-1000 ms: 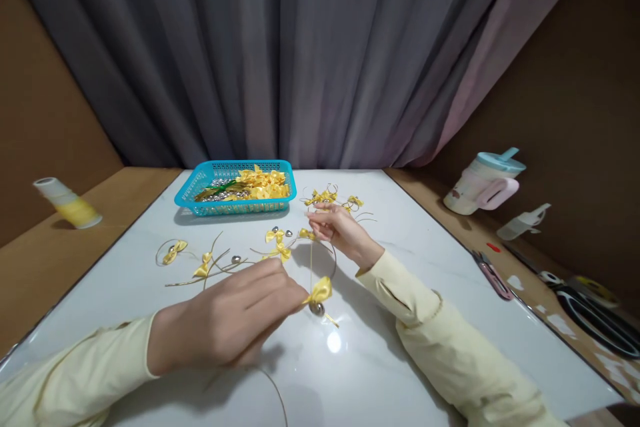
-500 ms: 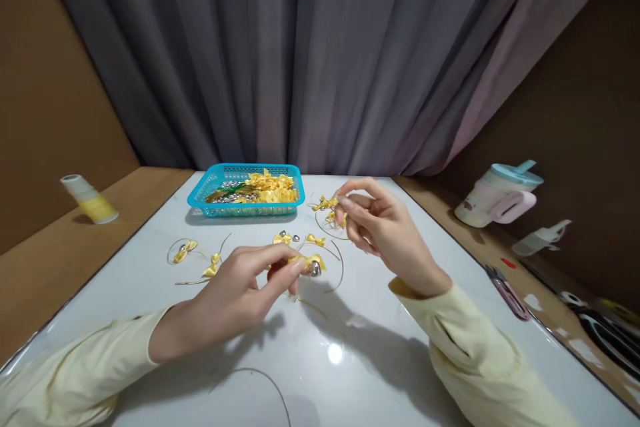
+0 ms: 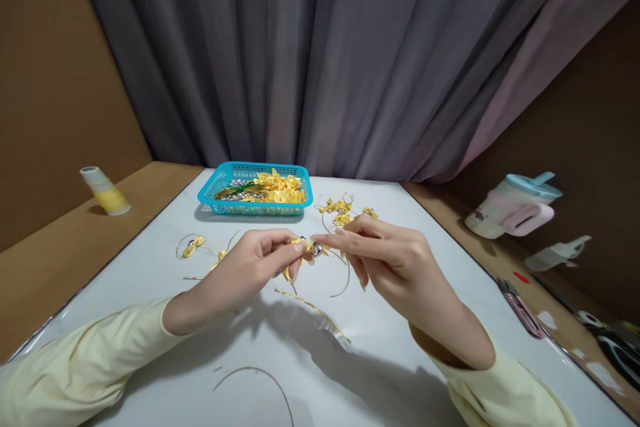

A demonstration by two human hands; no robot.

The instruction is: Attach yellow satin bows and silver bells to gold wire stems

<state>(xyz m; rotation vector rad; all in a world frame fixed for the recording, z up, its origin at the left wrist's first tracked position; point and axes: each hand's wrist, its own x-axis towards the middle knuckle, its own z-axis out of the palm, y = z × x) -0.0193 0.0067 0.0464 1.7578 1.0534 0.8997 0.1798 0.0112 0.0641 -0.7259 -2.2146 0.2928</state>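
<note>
My left hand [image 3: 257, 263] pinches a yellow ribbon bow, mostly covered by the fingertips, with a silver bead [image 3: 317, 249] at its right side. From the right, my right hand [image 3: 395, 250] reaches in with its index finger extended to the bead. Its other fingers are bent, and whether the thumb and fingertips grip anything is hidden. Below the hands a gold wire piece [image 3: 315, 309] lies on the white table [image 3: 260, 353]. A curved wire [image 3: 260, 370] rests nearer to me.
Behind the hands stands a blue basket [image 3: 255, 213] of yellow bows and silver beads. Bows with wire [image 3: 194, 245] lie at left, more [image 3: 343, 205] at back right. A yellow-white spool [image 3: 107, 193] is far left; a cup [image 3: 510, 207], bottle [image 3: 557, 253] and pink-handled tool [image 3: 523, 310] are right.
My right hand has come down and left to the bead at my left hand. My left hand has risen slightly. The view has shifted a little, and a gold wire piece below the hands shows more fully.
</note>
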